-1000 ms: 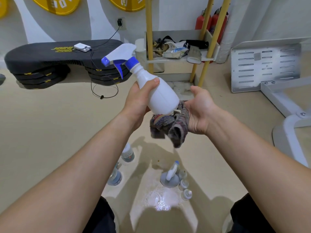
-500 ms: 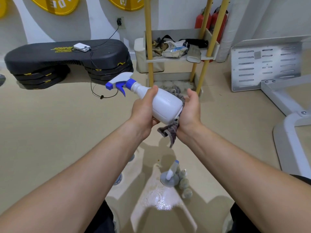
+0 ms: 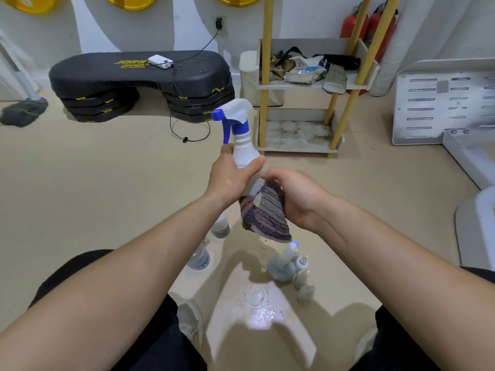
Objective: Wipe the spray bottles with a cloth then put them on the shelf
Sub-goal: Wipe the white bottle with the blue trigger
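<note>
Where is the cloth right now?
Centre of the head view: the right hand grips the striped cloth against the bottom of the white spray bottle.

Open floor lies in front of the shelf (image 3: 297,133), and we could reach its lower tier between the yellow posts (image 3: 263,89). Bags and rags (image 3: 308,69) crowd its upper tier. A white bin (image 3: 249,76) stands just left of it and a metal panel (image 3: 439,103) to its right. Bottles (image 3: 284,267) stand well in front.
</note>
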Demonstrator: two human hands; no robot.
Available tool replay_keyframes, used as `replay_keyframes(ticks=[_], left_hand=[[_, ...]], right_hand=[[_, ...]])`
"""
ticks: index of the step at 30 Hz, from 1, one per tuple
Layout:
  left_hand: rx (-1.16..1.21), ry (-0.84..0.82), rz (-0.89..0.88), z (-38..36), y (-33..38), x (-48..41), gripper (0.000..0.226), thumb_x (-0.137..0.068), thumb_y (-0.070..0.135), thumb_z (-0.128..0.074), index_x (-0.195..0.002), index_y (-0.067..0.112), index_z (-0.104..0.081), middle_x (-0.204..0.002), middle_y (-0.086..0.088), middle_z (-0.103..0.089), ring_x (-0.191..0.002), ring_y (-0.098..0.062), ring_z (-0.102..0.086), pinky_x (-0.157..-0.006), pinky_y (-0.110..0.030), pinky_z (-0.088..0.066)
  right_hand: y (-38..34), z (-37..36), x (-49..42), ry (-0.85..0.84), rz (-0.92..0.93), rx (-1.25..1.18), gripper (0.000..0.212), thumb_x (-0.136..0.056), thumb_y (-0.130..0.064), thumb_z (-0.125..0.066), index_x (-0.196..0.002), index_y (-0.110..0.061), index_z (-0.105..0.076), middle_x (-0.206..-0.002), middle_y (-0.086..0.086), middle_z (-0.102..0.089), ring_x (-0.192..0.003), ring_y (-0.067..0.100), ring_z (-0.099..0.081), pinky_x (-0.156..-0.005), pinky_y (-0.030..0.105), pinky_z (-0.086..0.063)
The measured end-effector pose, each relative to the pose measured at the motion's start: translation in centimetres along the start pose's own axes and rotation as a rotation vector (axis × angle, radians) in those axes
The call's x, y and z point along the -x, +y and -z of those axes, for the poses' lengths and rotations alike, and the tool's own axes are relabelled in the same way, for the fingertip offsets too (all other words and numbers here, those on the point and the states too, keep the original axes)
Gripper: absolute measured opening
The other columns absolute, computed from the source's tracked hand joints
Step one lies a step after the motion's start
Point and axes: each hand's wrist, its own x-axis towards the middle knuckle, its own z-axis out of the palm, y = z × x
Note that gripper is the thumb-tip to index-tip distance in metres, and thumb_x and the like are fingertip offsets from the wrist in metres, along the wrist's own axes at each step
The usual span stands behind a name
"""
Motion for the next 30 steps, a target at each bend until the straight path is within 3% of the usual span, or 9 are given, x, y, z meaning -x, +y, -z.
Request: replay_keyframes(ticks=[3, 7, 12, 14, 17, 21, 24, 27, 30], left_hand=[[0.02, 0.02, 0.08, 2.0, -1.2, 0.8, 0.052, -0.087, 0.044, -0.074, -0.123, 0.013, -0.052, -0.101, 0.005, -0.061, -0.094, -0.017, -0.059, -0.071, -0.027, -0.041], [0.038, 0.01, 0.163, 4.4, -3.4, 2.7, 0.056, -0.084, 0.046, -0.077, -0.125, 0.016, -0.052, -0.108, 0.004, -0.063, -0.1, -0.018, -0.062, -0.082, -0.033, -0.047], [-0.009, -0.054, 0.254, 5.5, -6.9, 5.8, 0.066, -0.076, 0.047, -0.082, -0.128, 0.02, -0.052, -0.114, 0.005, -0.066, -0.102, -0.017, -0.065, -0.087, -0.035, -0.052], [0.042, -0.101, 0.318, 5.4, -8.5, 7.1, 0.066, -0.074, 0.041, -0.085, -0.129, 0.02, -0.053, -0.115, 0.003, -0.068, -0.101, -0.018, -0.067, -0.084, -0.032, -0.055], [0.178, -0.025, 0.424, 4.5, -11.3, 9.5, 0.052, -0.08, 0.029, -0.084, -0.125, 0.018, -0.061, -0.11, -0.001, -0.072, -0.098, -0.02, -0.071, -0.074, -0.026, -0.056], [0.165, 0.066, 0.462, 2.8, -14.7, 11.2, 0.025, -0.079, 0.028, -0.083, -0.101, 0.022, -0.074, -0.099, -0.004, -0.076, -0.096, -0.026, -0.071, -0.087, -0.039, -0.057], [0.134, 0.152, 0.492, 1.2, -17.7, 11.0, 0.024, -0.064, 0.051, -0.083, -0.084, 0.041, -0.073, -0.102, -0.005, -0.073, -0.096, -0.027, -0.069, -0.092, -0.047, -0.056], [0.169, 0.241, 0.564, -0.6, -20.6, 10.9, 0.022, -0.064, 0.056, -0.08, -0.08, 0.045, -0.07, -0.11, -0.005, -0.068, -0.099, -0.026, -0.067, -0.094, -0.043, -0.055], [0.188, 0.255, 0.633, -2.4, -21.5, 11.0, 0.018, -0.081, 0.037, -0.08, -0.084, 0.031, -0.063, -0.087, 0.003, -0.065, -0.087, -0.024, -0.063, -0.081, -0.031, -0.05]], right_hand=[[1.1, -0.8, 0.2, 0.097, 0.043, 0.128, 0.011, -0.086, -0.001, -0.058, -0.079, -0.005, -0.066, -0.073, 0.017, -0.062, -0.063, 0.026, -0.059, -0.066, 0.036, -0.049], [2.6, -2.5, 0.3, 0.075, 0.065, 0.17, 0.022, -0.087, 0.002, -0.053, -0.069, -0.01, -0.059, -0.059, 0.01, -0.057, -0.05, 0.023, -0.055, -0.052, 0.026, -0.045], [7.0, -4.7, -1.2, -0.025, -0.048, 0.396, 0.016, -0.088, -0.012, -0.056, -0.074, -0.009, -0.061, -0.064, 0.012, -0.059, -0.059, 0.026, -0.057, -0.061, 0.033, -0.045], [8.6, -5.4, -1.9, -0.062, -0.094, 0.457, 0.02, -0.092, -0.022, -0.059, -0.078, -0.007, -0.06, -0.066, 0.01, -0.062, -0.056, 0.025, -0.058, -0.057, 0.03, -0.045], [11.9, -6.2, -2.6, -0.055, -0.138, 0.495, 0.02, -0.089, -0.028, -0.062, -0.086, -0.01, -0.055, -0.075, 0.01, -0.062, -0.064, 0.026, -0.059, -0.06, 0.032, -0.046], [17.6, -6.5, -3.9, -0.037, -0.202, 0.525, 0.015, -0.071, -0.022, -0.059, -0.081, -0.011, -0.056, -0.079, 0.012, -0.063, -0.07, 0.03, -0.063, -0.067, 0.038, -0.052], [20.8, -6.3, -4.9, 0.035, -0.201, 0.464, 0.003, -0.075, -0.013, -0.06, -0.076, -0.012, -0.062, -0.079, 0.013, -0.068, -0.079, 0.035, -0.067, -0.079, 0.048, -0.057], [23.1, -6.4, -6.4, 0.09, -0.236, 0.374, 0.012, -0.076, -0.006, -0.055, -0.069, -0.013, -0.062, -0.067, 0.011, -0.063, -0.068, 0.029, -0.06, -0.069, 0.044, -0.053], [24.8, -6.2, -8.2, 0.152, -0.291, 0.329, 0.015, -0.074, -0.011, -0.051, -0.067, -0.01, -0.064, -0.062, 0.014, -0.063, -0.063, 0.028, -0.058, -0.063, 0.041, -0.051]])
